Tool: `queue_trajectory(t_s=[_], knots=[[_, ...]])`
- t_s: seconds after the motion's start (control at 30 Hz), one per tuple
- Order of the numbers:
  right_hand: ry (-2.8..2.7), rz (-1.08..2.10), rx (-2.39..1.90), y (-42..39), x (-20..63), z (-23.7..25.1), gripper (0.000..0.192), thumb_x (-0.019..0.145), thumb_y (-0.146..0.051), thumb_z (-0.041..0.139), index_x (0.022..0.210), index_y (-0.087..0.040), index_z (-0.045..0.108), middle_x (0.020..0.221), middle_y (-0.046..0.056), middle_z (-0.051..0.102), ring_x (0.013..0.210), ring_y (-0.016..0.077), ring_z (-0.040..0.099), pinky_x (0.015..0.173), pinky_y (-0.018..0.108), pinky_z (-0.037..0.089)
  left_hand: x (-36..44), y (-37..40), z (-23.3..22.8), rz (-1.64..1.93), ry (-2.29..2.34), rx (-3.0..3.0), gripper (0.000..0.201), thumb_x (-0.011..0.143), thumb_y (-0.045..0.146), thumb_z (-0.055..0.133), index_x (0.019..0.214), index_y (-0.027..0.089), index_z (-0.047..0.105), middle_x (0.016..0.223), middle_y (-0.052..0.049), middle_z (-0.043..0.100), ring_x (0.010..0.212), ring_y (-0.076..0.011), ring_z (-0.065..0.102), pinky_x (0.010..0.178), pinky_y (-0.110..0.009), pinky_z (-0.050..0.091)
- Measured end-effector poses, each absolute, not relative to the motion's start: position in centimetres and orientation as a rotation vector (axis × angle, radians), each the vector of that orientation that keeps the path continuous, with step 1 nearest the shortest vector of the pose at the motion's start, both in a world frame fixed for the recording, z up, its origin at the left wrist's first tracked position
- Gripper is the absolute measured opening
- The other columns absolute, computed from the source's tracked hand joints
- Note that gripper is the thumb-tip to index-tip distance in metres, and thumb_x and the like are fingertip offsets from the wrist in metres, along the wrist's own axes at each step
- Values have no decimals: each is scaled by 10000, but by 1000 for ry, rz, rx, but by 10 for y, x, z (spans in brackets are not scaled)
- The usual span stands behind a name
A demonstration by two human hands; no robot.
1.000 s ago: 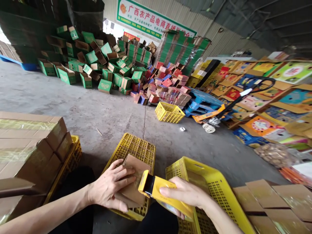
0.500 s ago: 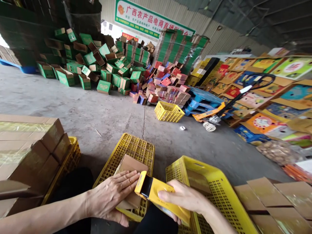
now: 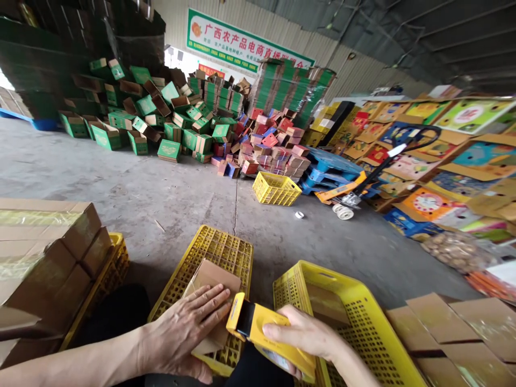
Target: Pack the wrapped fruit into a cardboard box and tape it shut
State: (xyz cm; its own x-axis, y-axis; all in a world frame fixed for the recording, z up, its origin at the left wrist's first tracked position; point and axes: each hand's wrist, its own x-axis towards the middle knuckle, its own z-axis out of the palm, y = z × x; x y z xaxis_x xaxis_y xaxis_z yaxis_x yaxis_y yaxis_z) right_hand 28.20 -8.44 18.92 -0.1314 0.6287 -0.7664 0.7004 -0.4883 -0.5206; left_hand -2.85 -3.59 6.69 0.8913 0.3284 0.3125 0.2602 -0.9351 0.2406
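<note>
Cardboard, plain brown, makes up the small box (image 3: 215, 274) under our left hand (image 3: 181, 333), resting on the gridded top of a yellow crate (image 3: 231, 244) in front of us. We lay that hand flat across the box, its fingers stretched out and clasping nothing. With our right hand (image 3: 312, 336) we grasp a yellow tape dispenser (image 3: 258, 321), fingers wrapped around its body and thumb along its side; its front end is just beside our left fingers. Whether it touches the box, we cannot tell. To our right stands an open yellow basket (image 3: 373, 309) with brown cardboard (image 3: 328, 307) inside, and beyond it sit taped cartons (image 3: 459, 325). On our left, more taped boxes (image 3: 44, 244) rise beside the visible edge of another crate (image 3: 117, 258).
</note>
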Motion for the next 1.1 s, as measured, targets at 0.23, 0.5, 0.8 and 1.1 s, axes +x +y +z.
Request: queue_trajectory(t_s=[0.23, 0.5, 0.8, 1.1], knots=[[1437, -1782, 2175, -99, 288, 174, 724, 739, -763, 726, 1110, -187, 490, 699, 21, 736, 609, 216, 753, 493, 236, 523, -11, -43, 61, 446, 469, 2893, 1294, 863, 824, 590, 1691, 97, -90, 1743, -207, 130, 1600, -392, 244, 1311, -470, 247], [1506, -1930, 2067, -111, 304, 153, 792, 745, -842, 686, 1141, -182, 495, 687, 18, 740, 593, 220, 758, 507, 249, 529, -13, -41, 58, 409, 510, 2890, 1259, 835, 855, 601, 1711, 198, -20, 1763, -140, 114, 1595, -385, 267, 1308, -462, 250], [1430, -2021, 2135, -127, 329, 150, 836, 690, -826, 743, 1168, -171, 537, 721, 25, 745, 614, 208, 746, 524, 246, 525, -13, -43, 64, 466, 524, 2910, 1182, 839, 893, 518, 1712, 211, 108, 1753, -149, 178, 1584, -369, 308, 1305, -473, 249], [1452, -2033, 2076, -122, 316, 138, 675, 726, -776, 750, 1016, -185, 599, 649, 2, 718, 570, 173, 710, 499, 211, 485, -16, -45, 77, 535, 480, 2736, 1027, 903, 809, 541, 1694, 231, 232, 1732, -117, 276, 1587, -346, 305, 1298, -483, 295]])
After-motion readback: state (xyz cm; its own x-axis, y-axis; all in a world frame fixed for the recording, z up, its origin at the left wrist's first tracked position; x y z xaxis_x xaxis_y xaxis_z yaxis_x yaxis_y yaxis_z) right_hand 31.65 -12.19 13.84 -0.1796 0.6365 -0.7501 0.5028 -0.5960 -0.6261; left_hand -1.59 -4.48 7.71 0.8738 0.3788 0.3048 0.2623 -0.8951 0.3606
